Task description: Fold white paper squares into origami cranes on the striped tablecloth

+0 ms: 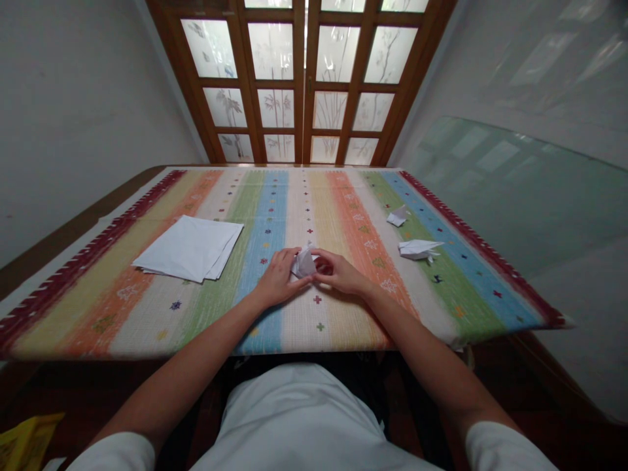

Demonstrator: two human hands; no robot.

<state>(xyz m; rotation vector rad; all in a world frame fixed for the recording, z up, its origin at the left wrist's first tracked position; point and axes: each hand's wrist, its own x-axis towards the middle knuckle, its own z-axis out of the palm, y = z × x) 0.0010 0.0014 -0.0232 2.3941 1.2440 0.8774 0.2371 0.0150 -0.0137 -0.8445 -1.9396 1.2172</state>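
Observation:
A small folded piece of white paper [305, 261] is between my two hands near the front middle of the striped tablecloth [294, 327]. My left hand [279, 278] grips its left side, the thumb reaching along the near edge. My right hand [341, 271] pinches its right side with thumb and fingers. Parts of the paper are hidden behind my fingers. To the left lies a stack of white paper sheets [189, 245], slightly fanned. On the right rest two folded paper figures, a larger pointed one [419, 248] and a smaller one [398, 216] behind it.
The cloth covers a table that reaches back to wooden doors [304, 85] with patterned glass panes. A greenish glass panel [515, 209] leans along the right wall. Something yellow [29, 438] is at the lower left, below the table's edge.

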